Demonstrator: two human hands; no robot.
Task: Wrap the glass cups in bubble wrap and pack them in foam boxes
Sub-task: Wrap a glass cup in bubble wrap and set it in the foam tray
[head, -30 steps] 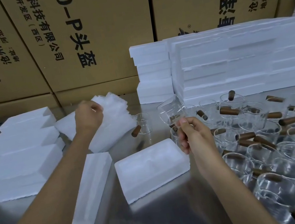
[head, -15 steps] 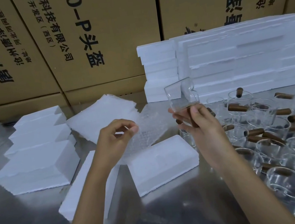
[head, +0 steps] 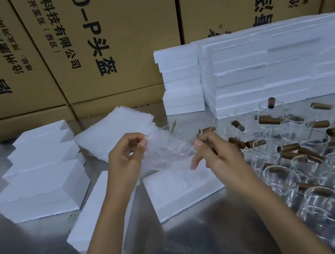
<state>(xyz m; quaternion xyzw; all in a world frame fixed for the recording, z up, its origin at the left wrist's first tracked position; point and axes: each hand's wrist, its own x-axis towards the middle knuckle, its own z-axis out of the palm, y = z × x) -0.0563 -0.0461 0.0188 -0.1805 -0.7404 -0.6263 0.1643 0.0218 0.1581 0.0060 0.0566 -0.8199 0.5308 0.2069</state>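
Observation:
My left hand [head: 126, 154] pinches the edge of a clear bubble wrap sheet [head: 161, 151] above the table. My right hand [head: 213, 152] holds a glass cup [head: 181, 144] by its brown wooden handle, with the cup lying against the sheet between the two hands. Just below them sits an open white foam box [head: 182, 191] with moulded hollows. Its foam lid [head: 100, 209] lies to the left of it. A stack of bubble wrap sheets [head: 111, 130] rests behind my left hand.
Several glass cups with brown handles [head: 294, 145] crowd the steel table [head: 199, 240] on the right. Closed foam boxes [head: 42, 176] are stacked at left, taller foam stacks [head: 272, 64] at the back right. Cardboard cartons [head: 96, 40] wall off the rear.
The right hand lowered the cup from above the foam stack down and left into the bubble wrap. The left hand rose a little with the sheet, closing the gap between the hands.

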